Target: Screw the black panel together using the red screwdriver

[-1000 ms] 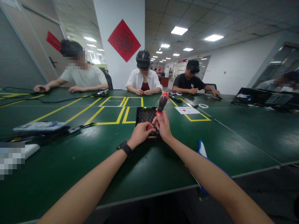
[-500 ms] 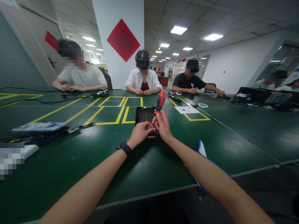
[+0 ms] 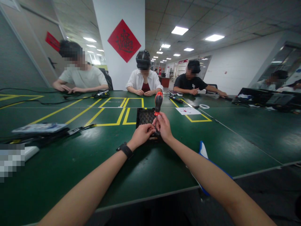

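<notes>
A screwdriver (image 3: 158,103) with a red and black handle stands nearly upright, its thin shaft pointing down. My right hand (image 3: 164,127) is closed on it, fingers around the lower end of the handle and the shaft. Under both hands lies a black tray-like box (image 3: 146,115) with a dark, bumpy inside. My left hand (image 3: 142,133), a dark band on its wrist, is pinched at the near part of this box, beside the shaft's lower end. What lies between its fingertips is too small to make out, and the screwdriver's tip is hidden.
Yellow tape outlines (image 3: 105,125) mark the green table (image 3: 89,169). A flat case on cables (image 3: 39,128) lies left. Toward the right are a paper sheet (image 3: 188,111), a tape roll (image 3: 204,106) and a blue-edged white item (image 3: 203,150) under my forearm. Several people sit opposite.
The screwdriver's handle has swung left, from a rightward lean to almost upright. My right fingers have shifted slightly with it; my left hand stays about where it was.
</notes>
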`<state>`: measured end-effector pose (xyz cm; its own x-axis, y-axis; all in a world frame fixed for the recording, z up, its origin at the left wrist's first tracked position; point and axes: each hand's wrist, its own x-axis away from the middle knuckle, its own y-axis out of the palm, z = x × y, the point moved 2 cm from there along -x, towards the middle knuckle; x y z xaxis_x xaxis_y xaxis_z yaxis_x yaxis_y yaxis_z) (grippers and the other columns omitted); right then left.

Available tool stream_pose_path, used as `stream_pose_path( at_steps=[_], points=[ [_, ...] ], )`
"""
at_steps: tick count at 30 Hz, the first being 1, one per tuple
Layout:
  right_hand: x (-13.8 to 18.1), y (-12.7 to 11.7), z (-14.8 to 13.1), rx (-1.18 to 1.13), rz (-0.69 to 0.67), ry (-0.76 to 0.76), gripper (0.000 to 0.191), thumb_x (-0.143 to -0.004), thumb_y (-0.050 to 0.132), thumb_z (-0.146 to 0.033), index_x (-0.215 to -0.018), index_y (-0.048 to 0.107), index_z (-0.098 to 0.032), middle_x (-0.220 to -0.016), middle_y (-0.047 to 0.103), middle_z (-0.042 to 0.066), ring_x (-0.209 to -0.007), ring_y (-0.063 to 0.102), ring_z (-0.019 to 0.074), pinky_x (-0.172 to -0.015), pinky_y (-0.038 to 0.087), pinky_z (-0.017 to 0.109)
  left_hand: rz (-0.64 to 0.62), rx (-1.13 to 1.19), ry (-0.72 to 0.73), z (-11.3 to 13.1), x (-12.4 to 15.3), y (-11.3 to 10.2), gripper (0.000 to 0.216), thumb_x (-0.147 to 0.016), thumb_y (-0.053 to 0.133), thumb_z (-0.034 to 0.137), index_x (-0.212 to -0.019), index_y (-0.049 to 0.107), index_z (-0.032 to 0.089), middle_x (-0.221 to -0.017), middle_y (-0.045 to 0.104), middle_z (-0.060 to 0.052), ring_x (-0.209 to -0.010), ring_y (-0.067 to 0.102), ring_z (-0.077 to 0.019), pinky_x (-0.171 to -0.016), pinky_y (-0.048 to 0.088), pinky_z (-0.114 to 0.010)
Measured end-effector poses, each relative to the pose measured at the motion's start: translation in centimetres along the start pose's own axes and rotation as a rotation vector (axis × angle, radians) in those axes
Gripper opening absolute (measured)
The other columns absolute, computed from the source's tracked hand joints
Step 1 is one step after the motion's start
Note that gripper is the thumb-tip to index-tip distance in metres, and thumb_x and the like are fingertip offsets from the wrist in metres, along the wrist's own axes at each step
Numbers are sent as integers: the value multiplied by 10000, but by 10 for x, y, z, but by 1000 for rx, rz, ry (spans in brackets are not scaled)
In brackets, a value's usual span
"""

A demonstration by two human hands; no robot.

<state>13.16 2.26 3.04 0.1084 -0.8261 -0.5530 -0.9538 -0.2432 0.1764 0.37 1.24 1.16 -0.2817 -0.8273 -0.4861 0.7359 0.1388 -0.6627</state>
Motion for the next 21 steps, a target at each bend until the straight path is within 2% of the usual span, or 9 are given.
stream_pose_path(
  at_steps=[11,21],
  points=[
    [2,1,-4,11,17,-28,309,-874,441,-444,-1060,480,-201,-657,538,-38,-395,341,30,-370,238,174,17,32,-65,0,0,1,220,-712,655,385,-766,635,173,-710,652,-10,-630,562,-130,-597,407,-231],
    [1,0,-3,-1,12,-21,294,-878,433,-417,-1079,492,-210,-645,536,-42,-396,330,35,-371,227,177,10,-19,2,3,1,-1,134,-792,560,289,-794,632,176,-758,661,-15,-668,566,-134,-660,415,-245]
  ],
)
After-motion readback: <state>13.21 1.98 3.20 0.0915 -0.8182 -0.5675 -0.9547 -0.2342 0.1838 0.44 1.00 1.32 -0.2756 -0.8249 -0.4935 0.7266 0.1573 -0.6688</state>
